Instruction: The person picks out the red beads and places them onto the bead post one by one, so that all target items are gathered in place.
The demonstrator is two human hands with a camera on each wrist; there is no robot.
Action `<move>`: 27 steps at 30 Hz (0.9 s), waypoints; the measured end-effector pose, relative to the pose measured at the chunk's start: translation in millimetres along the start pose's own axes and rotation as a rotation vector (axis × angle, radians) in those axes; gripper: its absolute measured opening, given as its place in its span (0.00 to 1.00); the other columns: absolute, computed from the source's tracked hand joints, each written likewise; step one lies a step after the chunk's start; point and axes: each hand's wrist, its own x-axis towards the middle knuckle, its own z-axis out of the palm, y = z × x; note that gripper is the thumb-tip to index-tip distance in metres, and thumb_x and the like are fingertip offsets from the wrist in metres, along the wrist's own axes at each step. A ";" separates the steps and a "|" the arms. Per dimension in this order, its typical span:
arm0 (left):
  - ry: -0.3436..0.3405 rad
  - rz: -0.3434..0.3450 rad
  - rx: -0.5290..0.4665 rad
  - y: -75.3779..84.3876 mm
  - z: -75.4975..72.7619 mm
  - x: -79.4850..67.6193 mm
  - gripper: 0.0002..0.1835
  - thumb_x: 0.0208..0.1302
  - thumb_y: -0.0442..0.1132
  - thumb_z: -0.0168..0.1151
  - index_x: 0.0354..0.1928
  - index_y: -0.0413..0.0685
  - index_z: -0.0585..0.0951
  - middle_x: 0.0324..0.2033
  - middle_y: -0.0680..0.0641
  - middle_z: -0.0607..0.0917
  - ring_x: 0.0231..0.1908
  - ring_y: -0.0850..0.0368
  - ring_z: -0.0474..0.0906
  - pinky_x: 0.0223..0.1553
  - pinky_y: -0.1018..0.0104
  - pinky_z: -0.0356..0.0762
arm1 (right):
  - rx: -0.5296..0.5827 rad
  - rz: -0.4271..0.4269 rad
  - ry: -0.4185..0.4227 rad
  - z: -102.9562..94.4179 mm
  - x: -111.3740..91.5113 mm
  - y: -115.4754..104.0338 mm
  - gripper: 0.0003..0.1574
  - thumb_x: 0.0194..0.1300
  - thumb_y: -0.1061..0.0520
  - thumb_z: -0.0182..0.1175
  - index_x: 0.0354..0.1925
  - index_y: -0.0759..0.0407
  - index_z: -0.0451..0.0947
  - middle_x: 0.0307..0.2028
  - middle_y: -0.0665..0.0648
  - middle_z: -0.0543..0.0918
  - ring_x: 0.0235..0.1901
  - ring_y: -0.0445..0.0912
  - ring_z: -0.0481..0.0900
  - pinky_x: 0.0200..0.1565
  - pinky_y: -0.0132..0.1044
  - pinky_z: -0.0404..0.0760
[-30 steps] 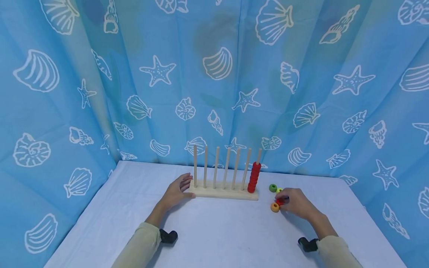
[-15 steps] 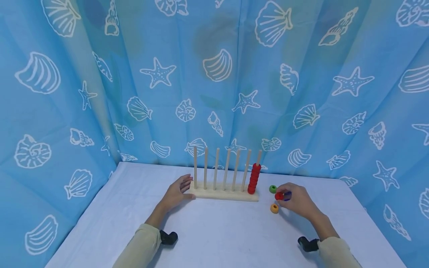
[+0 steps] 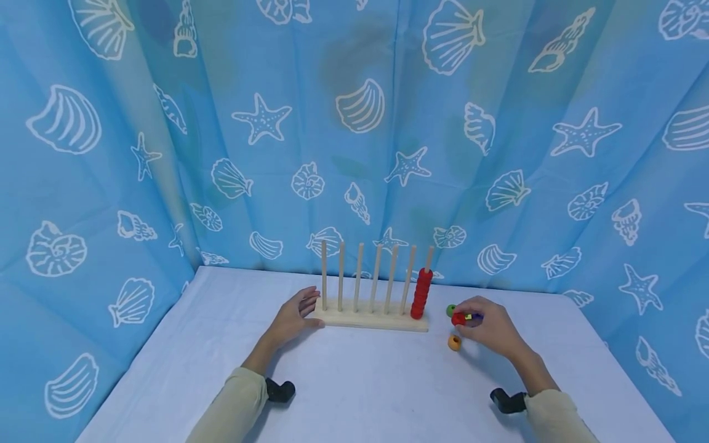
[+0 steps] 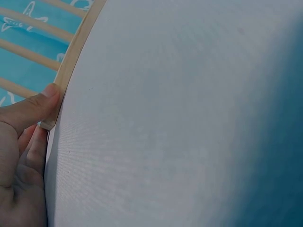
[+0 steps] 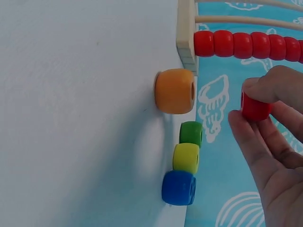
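My right hand [image 3: 492, 329] pinches a red bead [image 5: 256, 104] between thumb and fingers, held a little above the table. Below it on the table, in the right wrist view, sit an orange bead [image 5: 175, 91], a green bead [image 5: 191, 133], a yellow bead [image 5: 186, 158] and a blue bead [image 5: 178, 188]. My left hand [image 3: 290, 319] grips the left end of a wooden bead stand [image 3: 365, 319], thumb on its front and fingers behind. Several red beads [image 3: 421, 294] are stacked on the stand's rightmost peg. Its other pegs are bare.
A white cloth [image 3: 376, 381] covers the table. Blue curtains [image 3: 310, 147] with shell and starfish prints hang behind it and along the sides. Black wrist mounts [image 3: 280, 391] stick out by both sleeves.
My right hand has picked the red bead up from among the loose beads and raised it slightly, away from the orange one. My left hand stays on the stand.
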 end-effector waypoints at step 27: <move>-0.016 0.013 -0.013 -0.2 -1.1 -1.7 0.49 0.47 0.29 0.77 0.72 0.42 0.62 0.65 0.42 0.72 0.65 0.47 0.69 0.63 0.63 0.71 | 0.140 -0.066 0.289 -1.9 6.2 -26.6 0.26 0.59 0.50 0.71 0.55 0.56 0.81 0.51 0.53 0.81 0.53 0.51 0.79 0.44 0.29 0.84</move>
